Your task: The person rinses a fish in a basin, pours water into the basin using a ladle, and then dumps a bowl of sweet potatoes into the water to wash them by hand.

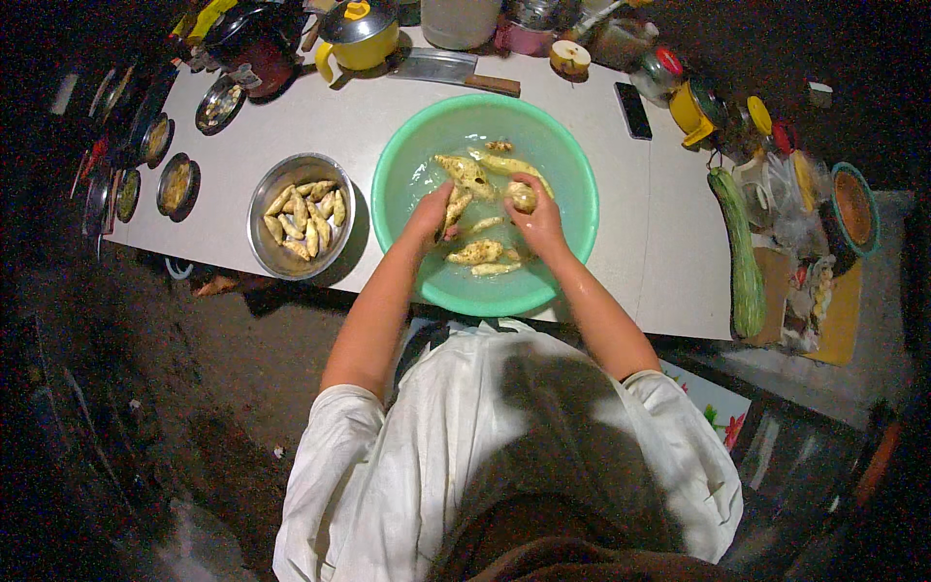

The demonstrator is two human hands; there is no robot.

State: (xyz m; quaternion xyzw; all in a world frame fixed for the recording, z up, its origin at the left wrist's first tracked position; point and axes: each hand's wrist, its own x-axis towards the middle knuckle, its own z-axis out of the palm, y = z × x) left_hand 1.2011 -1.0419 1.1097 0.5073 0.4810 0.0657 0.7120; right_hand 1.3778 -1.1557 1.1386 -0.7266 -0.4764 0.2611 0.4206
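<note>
Both hands are inside a green plastic basin (582, 167) of water. My left hand (434, 211) grips a pale, brown-spotted tuber (457, 205) near the basin's middle. In my right hand (540, 218) is a rounder pale tuber (521, 196), held between thumb and fingers. A large tuber (463, 171) with a dark hole lies just beyond the left hand. Behind the right hand rests a long yellowish tuber (509, 164). Closer to me sit a spotted tuber (476, 252) and a slim one (496, 269). Cloudy water blurs some edges.
Left of the basin stands a steel bowl (265, 251) holding several small tubers. A cleaver (444, 69) lies behind the basin, near a yellow lidded pot (367, 47). Rightward are a phone (633, 110) and a long green gourd (740, 254). Small dishes (177, 185) line the left side.
</note>
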